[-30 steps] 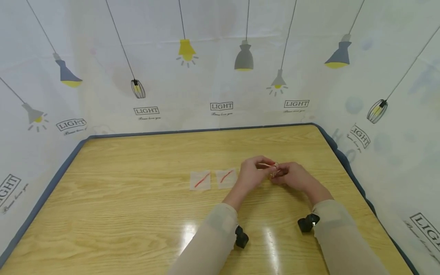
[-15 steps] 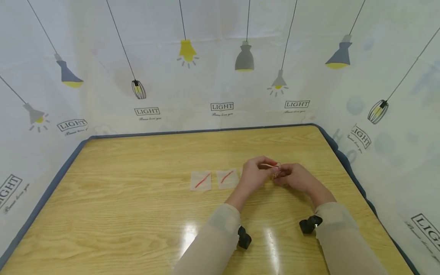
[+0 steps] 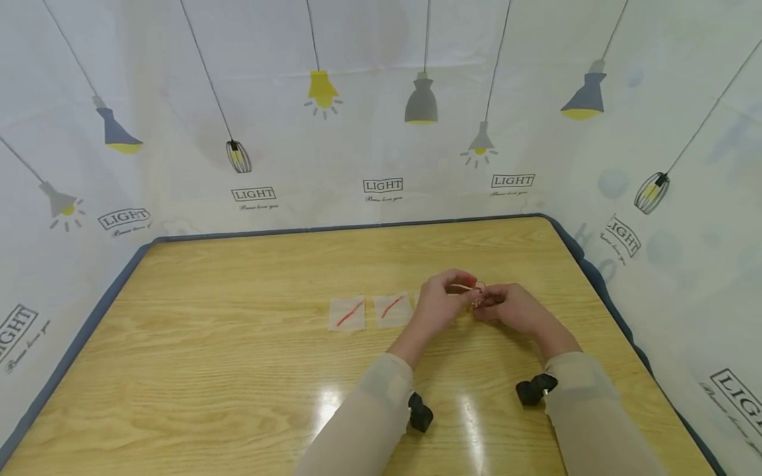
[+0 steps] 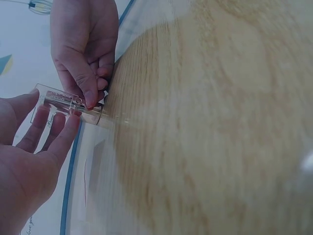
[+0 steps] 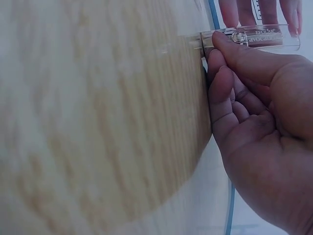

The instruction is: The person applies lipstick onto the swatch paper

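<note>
My left hand [image 3: 443, 297] holds a flat, clear plastic piece [image 4: 54, 93] between thumb and fingers, along its long edges. White lettering runs across the plastic, and a small ring and a shiny metal part sit toward one end; the frames do not show its exact kind. At that end, the thumb and index finger of my right hand [image 3: 514, 307] pinch it, the other fingers curled in. In the right wrist view the lettered plastic [image 5: 266, 39] sticks out past the right thumb. Both hands are held close together over the right half of the table.
Two pale squares [image 3: 346, 314], each with a red slanted stroke, lie left of the hands on the wooden table [image 3: 208, 370]. A sliver of another shows beside the left hand. Behind stands a lamp-printed cloth wall [image 3: 309, 152]. Each sleeve carries a small black camera [image 3: 421, 413].
Both hands stay in nearly the same place, holding the clear piece between them, with only slight finger movement. The view has shifted a little.
</note>
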Demonstrator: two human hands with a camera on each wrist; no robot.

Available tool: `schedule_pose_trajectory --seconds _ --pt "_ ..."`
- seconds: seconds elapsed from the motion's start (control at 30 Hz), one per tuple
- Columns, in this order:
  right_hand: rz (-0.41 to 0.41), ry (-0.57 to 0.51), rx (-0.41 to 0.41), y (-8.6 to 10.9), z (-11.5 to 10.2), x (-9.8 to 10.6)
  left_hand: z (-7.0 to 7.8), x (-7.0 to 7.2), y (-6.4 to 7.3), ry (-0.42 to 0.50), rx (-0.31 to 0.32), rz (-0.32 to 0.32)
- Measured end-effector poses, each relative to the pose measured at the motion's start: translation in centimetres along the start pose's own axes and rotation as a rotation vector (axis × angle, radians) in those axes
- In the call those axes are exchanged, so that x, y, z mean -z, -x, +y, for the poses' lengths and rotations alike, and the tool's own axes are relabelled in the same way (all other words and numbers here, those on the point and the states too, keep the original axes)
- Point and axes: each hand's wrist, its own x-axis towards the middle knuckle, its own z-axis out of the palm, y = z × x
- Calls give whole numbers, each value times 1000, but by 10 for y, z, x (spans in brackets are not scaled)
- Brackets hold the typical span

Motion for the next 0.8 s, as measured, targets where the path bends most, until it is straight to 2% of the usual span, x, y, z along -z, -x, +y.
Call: schedule_pose_trajectory --seconds 0.33,0.43,0.53,0.6,0.67,0.8 --pt "1 -29 -10 4 8 2 0 2 2 49 37 -17" --pt "-12 -24 0 15 10 6 5 11 8 42 41 12" --pt "13 26 12 29 8 11 16 26 15 25 21 37" --pt "46 81 24 38 2 12 26 37 19 -11 -21 44" --pt "82 134 44 48 -8 10 37 47 25 -87 -76 49" --pt "151 250 125 65 -34 4 54 66 41 -298 -182 81"
